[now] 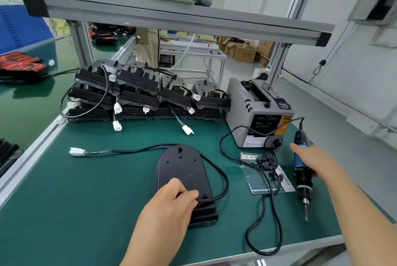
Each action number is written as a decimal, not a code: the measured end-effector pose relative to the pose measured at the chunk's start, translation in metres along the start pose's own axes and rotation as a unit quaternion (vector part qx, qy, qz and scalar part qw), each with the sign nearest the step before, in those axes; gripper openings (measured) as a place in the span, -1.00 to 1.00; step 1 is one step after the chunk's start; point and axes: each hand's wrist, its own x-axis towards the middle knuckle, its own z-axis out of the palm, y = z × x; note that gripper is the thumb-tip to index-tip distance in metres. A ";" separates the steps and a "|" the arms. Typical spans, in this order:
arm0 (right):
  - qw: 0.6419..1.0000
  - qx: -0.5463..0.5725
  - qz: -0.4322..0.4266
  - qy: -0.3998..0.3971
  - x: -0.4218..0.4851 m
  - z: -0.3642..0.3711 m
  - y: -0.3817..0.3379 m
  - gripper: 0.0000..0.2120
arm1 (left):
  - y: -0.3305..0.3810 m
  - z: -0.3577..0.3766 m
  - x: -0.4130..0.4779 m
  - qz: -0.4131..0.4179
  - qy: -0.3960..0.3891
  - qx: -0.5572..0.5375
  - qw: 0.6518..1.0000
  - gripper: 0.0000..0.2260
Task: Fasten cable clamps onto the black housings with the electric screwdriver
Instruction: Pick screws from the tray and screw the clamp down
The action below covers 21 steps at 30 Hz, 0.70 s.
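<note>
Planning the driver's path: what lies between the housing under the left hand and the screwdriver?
Head view: a clear bag of small black clamps and loops of black cable lie on the mat between housing and screwdriver.

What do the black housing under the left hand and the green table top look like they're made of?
Housing: probably moulded plastic, matt black, with faint scratches and moulded holes. Table top: apparently a rubbery green mat, dull sheen, with a silvery metal edge rail, likely aluminium.
</note>
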 end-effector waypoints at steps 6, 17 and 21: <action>0.978 -0.209 -0.013 0.016 0.012 0.014 -0.019 -0.32 | 0.003 0.000 0.000 -0.016 0.000 0.000 1.000 -0.81; 0.937 -0.348 -0.035 0.003 0.007 0.016 -0.016 -0.34 | 0.003 0.000 -0.002 -0.023 -0.003 -0.002 1.000 -0.83; 0.930 -0.365 -0.046 0.013 0.004 0.009 -0.018 -0.34 | 0.003 0.001 -0.002 -0.027 -0.001 -0.010 1.000 -0.82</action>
